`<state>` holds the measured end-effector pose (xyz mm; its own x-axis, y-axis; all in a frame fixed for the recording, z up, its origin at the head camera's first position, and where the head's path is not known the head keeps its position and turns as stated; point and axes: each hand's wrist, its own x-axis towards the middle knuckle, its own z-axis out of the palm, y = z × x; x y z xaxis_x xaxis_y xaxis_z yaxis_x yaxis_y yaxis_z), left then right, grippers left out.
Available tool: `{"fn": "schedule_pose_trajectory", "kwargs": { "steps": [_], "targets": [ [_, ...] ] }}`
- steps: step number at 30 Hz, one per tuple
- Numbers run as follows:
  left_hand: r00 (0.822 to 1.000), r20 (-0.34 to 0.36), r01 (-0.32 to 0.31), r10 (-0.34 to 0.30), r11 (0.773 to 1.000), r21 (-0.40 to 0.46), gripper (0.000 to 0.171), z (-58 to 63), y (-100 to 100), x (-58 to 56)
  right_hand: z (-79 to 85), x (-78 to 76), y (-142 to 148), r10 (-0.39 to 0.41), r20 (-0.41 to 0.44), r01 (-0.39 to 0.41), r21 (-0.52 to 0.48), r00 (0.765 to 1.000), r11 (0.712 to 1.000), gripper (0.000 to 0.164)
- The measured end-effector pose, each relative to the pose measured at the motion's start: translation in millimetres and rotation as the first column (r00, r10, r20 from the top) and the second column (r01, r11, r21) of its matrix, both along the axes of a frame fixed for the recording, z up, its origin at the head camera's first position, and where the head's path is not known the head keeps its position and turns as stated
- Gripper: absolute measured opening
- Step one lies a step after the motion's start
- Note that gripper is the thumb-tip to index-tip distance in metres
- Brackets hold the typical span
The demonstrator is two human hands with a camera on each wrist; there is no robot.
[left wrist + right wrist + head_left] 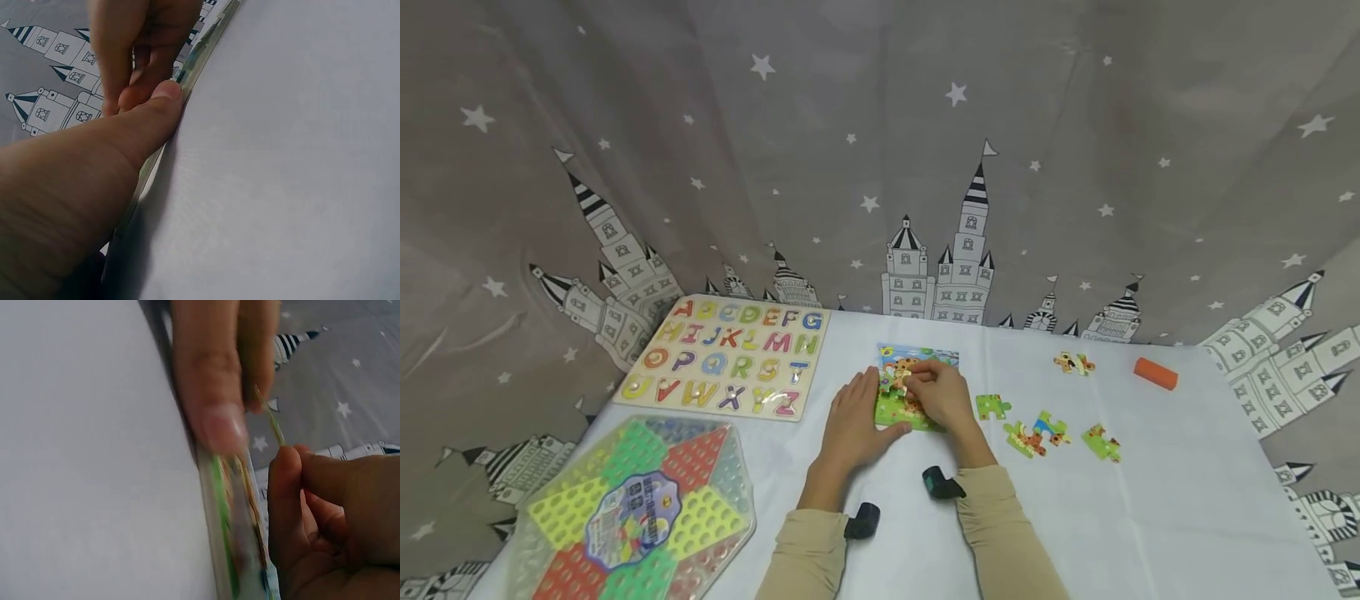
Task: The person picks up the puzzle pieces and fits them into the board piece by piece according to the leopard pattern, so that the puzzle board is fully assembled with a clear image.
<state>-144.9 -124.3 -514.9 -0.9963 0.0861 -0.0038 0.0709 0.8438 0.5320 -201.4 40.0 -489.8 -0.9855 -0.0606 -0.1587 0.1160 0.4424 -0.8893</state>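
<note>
A small picture puzzle board [891,413] with a green lower part lies in the middle of the white table. My left hand [852,421] lies along its left side with the fingers extended, the thumb [167,90] touching the near edge. Over the board, my right hand [942,396] pinches a thin puzzle piece [277,427] between thumb and fingertips. In the right wrist view that piece stands tilted, edge-on, above the board. The right hand hides part of the board's picture.
Loose puzzle pieces [992,407] lie right of the board, several in all. Further right is an orange-red block [1155,373]. An alphabet board [788,383] stands at the left, with a packaged hexagonal game board [703,521] nearer. A castle-print curtain [820,167] backs the table.
</note>
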Motion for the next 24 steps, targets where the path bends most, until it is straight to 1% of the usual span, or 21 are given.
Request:
{"fn": "schedule_pose_trajectory", "kwargs": {
  "steps": [4,10,13,19,24],
  "targets": [
    [1.000,0.000,-0.004,0.004,1.000,0.001,0.108,-0.2,1.5,1.4,-5.6,-1.8,-14.6,-0.017,-0.012,0.018,0.031,1.000,0.999,0.023],
    [1.000,-0.027,0.008,-0.008,1.000,-0.010,0.104,0.6,2.0,0.5,-13.2,-5.2,-19.2,-0.037,-0.067,0.043,0.087,0.997,0.995,0.021],
    [1.000,-0.021,0.009,-0.010,1.000,-0.018,0.101,0.4,1.7,0.7,-12.4,-4.7,-21.3,-0.042,-0.103,0.054,0.122,0.994,0.991,0.021],
    [1.000,-0.020,0.019,-0.020,1.000,-0.020,0.098,1.8,3.3,-0.8,-11.1,-6.7,-23.6,-0.033,-0.188,0.077,0.228,0.982,0.971,0.021],
    [1.000,-0.020,0.018,-0.019,0.999,-0.034,0.095,1.3,1.8,0.1,-10.3,-5.9,-24.2,-0.005,-0.201,0.059,0.266,0.980,0.962,0.020]
  ]
}}
